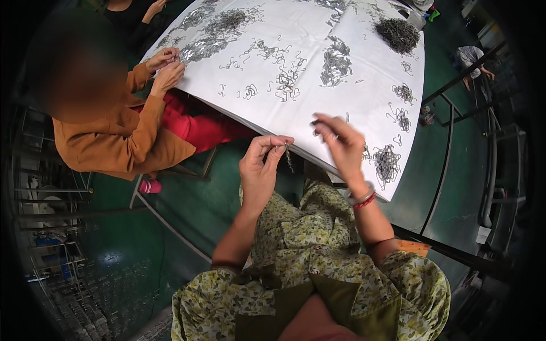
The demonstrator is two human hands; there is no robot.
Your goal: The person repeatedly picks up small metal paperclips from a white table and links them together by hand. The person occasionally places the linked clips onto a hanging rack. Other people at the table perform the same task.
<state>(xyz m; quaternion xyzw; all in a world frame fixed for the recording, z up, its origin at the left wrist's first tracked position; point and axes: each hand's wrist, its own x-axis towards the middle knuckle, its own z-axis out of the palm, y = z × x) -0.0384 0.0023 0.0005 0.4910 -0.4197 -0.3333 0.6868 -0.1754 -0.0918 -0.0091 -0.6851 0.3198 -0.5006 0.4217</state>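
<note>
- Two bare hands are at the six o'clock edge of the table [261,108].
- Left hand [260,170]: thumb and finger pinched narrow on a thin metal strand [289,158], which hangs toward five o'clock.
- Right hand [346,149]: near three o'clock from the left, blurred; I cannot tell if it holds anything.
- Hook pile [387,163]: at the table's four o'clock, near the right hand.
- Darker pile [397,35]: at two o'clock.
- Co-worker's hands [168,73]: at ten o'clock, by scattered metal pieces [199,50].
</note>
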